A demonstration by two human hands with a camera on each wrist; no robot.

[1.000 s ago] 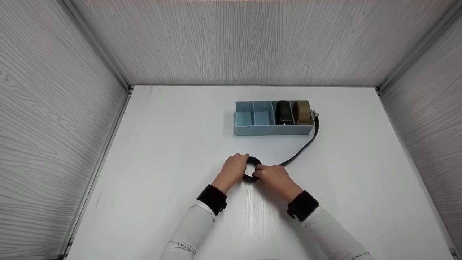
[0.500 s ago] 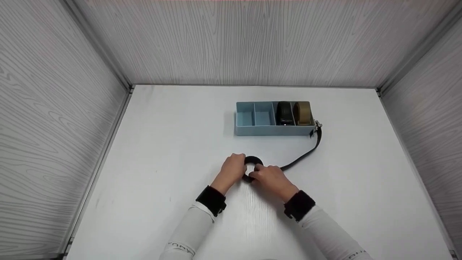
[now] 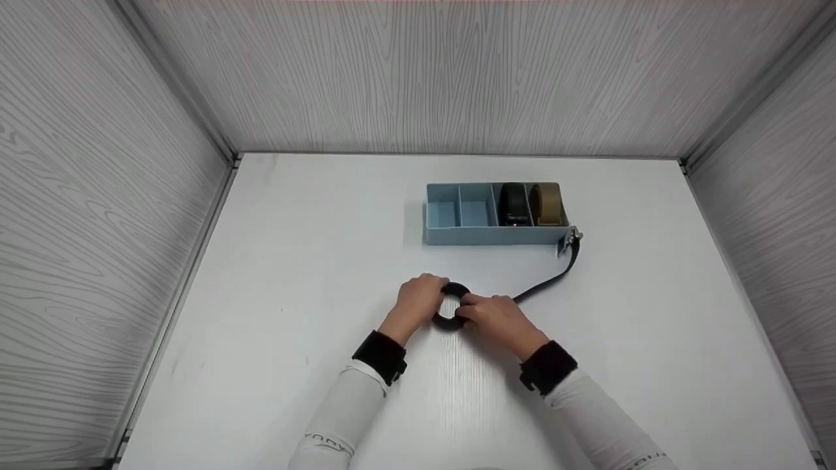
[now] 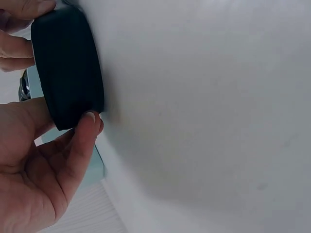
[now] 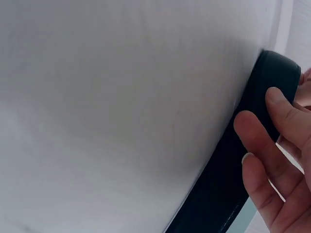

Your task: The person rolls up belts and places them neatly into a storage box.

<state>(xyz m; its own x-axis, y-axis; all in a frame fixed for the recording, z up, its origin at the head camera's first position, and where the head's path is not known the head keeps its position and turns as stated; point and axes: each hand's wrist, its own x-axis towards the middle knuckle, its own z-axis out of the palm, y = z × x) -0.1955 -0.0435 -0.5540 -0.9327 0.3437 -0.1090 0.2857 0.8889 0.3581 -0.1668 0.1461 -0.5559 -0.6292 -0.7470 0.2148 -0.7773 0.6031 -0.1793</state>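
Note:
A black belt (image 3: 449, 324) stands on its edge on the white table, wound into a ring between my two hands. Its loose strap (image 3: 548, 282) trails off to the right and back, ending in a silver buckle (image 3: 572, 237) by a box's front right corner. My left hand (image 3: 416, 302) holds the ring's left side; in the left wrist view its fingers (image 4: 85, 131) pinch the coil (image 4: 68, 68). At the ring's right side my right hand (image 3: 499, 320) grips the coil where the strap joins it. The right wrist view shows its fingertips (image 5: 250, 127) against the strap (image 5: 218, 179).
Behind the hands stands a light blue divided box (image 3: 490, 236). A rolled black belt (image 3: 514, 203) and a rolled tan belt (image 3: 547, 203) fill its right compartments; two at the left hold nothing. Grey wood-grain panels (image 3: 418, 78) surround the table.
The buckle end has slid from beside the box's right side toward me, to its front corner. The coil and both hands have shifted only slightly, with the coil a little further left.

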